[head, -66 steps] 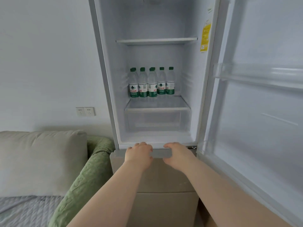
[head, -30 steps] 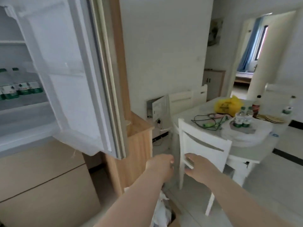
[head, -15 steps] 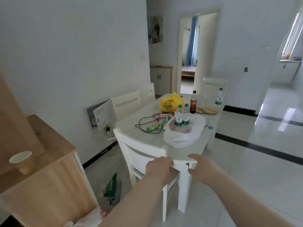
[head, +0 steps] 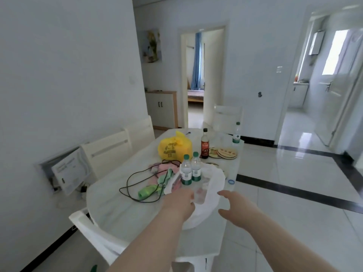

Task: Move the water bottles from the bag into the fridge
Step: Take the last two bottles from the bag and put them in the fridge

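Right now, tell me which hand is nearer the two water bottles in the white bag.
Left. The left hand is over the white bag, just short of the water bottles; the right hand hovers farther off, to their right.

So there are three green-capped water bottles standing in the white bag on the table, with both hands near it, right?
Not quite. The head view shows two water bottles standing in the white bag on the table, not three; another bottle stands apart at the table's far end. The left hand and the right hand are both near the bag.
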